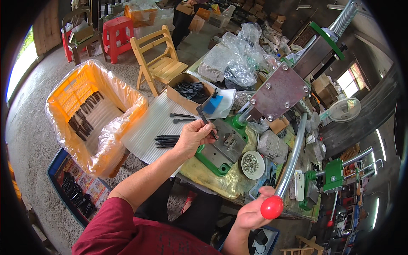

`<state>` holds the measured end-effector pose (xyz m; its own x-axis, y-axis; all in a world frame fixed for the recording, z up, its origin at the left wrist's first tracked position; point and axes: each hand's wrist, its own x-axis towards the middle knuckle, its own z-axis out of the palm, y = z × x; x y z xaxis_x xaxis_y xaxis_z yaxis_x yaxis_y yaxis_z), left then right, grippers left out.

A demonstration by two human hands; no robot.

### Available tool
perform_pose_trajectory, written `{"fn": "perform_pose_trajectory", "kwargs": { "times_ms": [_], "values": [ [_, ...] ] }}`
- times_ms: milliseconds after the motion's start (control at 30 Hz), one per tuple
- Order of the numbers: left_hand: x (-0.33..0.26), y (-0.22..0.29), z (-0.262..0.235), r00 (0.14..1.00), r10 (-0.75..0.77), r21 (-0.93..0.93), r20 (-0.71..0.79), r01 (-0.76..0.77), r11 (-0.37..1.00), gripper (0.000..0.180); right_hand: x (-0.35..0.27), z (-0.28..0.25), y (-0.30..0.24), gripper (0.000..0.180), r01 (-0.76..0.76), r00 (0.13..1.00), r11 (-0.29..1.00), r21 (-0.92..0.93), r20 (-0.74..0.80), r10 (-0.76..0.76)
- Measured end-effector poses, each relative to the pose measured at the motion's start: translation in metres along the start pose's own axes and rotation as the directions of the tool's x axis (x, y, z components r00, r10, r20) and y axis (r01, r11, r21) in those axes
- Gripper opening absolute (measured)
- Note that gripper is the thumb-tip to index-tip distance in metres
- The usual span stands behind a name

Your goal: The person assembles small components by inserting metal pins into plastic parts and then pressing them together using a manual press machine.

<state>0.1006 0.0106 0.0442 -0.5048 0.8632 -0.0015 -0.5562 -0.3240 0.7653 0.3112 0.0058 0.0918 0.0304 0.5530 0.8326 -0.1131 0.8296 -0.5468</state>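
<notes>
Our left hand [194,135] had its fingers clamped on a black part [204,116], tilted above the press plate [214,154]. Our right hand [251,210] was at the red knob [272,207]; we could not tell whether its fingers were closed. An untimely pull on the lever [293,154], we judged, could crush our left fingers.

My left hand [194,137] pinched a black piece [203,116] with a matt, smooth face, while at my right hand [250,212] the red knob [272,207] gleamed like glossy plastic on a polished metal lever [295,157]. The press's front plate [277,91] was dull, scuffed metal; its base [222,170] wore shiny green paint. I saw ribbed, matt foam sheeting [144,127], glossy plastic film [111,146] over an orange plastic crate [77,89], smooth wood on the chair [165,70], and rough concrete floor [29,114].
</notes>
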Motion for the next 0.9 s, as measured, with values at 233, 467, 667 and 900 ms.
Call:
{"fn": "perform_pose_trajectory", "kwargs": {
  "times_ms": [233, 467, 667, 900],
  "values": [
    [-0.011, 0.010, -0.017, 0.998, 0.066, 0.057, 0.008, -0.066, 0.996, 0.014, -0.040, 0.009, 0.004, 0.015, -0.243, 0.954, 0.959, 0.145, 0.216, 0.209],
    [-0.008, 0.046, -0.061, 0.988, 0.157, 0.895, 0.003, -0.073, 0.440, 0.012, -0.055, 0.012, 0.007, 0.016, -0.315, 0.917, 0.942, 0.112, 0.290, 0.272],
    [-0.004, 0.041, -0.102, 0.990, -0.044, 0.942, 0.136, -0.143, -0.304, 0.020, -0.062, 0.010, 0.004, 0.016, -0.347, 0.890, 0.933, 0.094, 0.347, 0.296],
    [0.000, 0.042, -0.113, 0.970, -0.197, 0.914, 0.142, -0.205, -0.350, 0.023, -0.064, 0.012, 0.004, 0.015, -0.356, 0.879, 0.930, 0.094, 0.371, 0.299]
  ]
}}
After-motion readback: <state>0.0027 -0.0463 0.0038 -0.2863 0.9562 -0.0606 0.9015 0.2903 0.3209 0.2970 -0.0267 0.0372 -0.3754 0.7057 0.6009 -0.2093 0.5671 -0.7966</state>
